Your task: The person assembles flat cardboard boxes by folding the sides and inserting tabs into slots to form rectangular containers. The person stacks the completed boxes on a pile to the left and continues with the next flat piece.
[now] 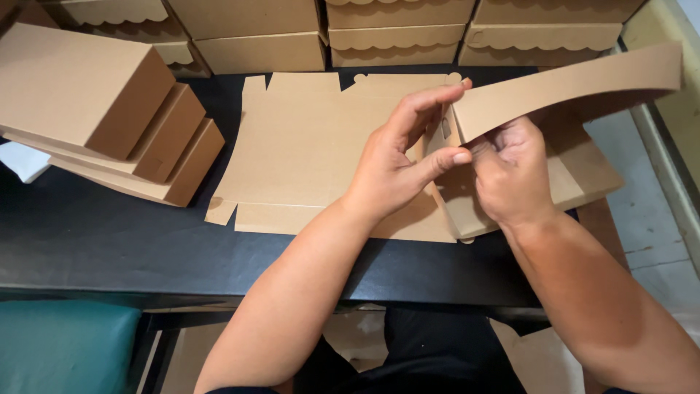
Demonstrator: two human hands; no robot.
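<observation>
Half-folded brown cardboard box blank [576, 171] at centre-right of black table [109, 241], partly lifted, one long flap [576, 84] bent up toward 2 o'clock. Left hand [397, 164] pinched on the flap's near end, fingers on top, thumb under. Right hand [510, 175] closed on the same blank at the fold, just at 3 o'clock of the left; exact grip hidden behind knuckles. Hands touching or nearly so, can't tell which.

Under and at 9 o'clock of the hands: flat unfolded blank [306, 157], lying on the table, tabs sticking out at the edges.

At 10 o'clock: stack of finished boxes [109, 109], three high, staggered, tilted. Bit of white paper [22, 160] poking out beneath it at far left.

At 12 o'clock: row of stacked boxes [397, 33] with scalloped lid edges along the table's far side.

At 3 o'clock, off the table: pale tiled floor [649, 219]. At 7 o'clock: teal cushion [65, 346] below the table edge. At 6 o'clock: more cardboard pieces [539, 361] down by the person's lap.
</observation>
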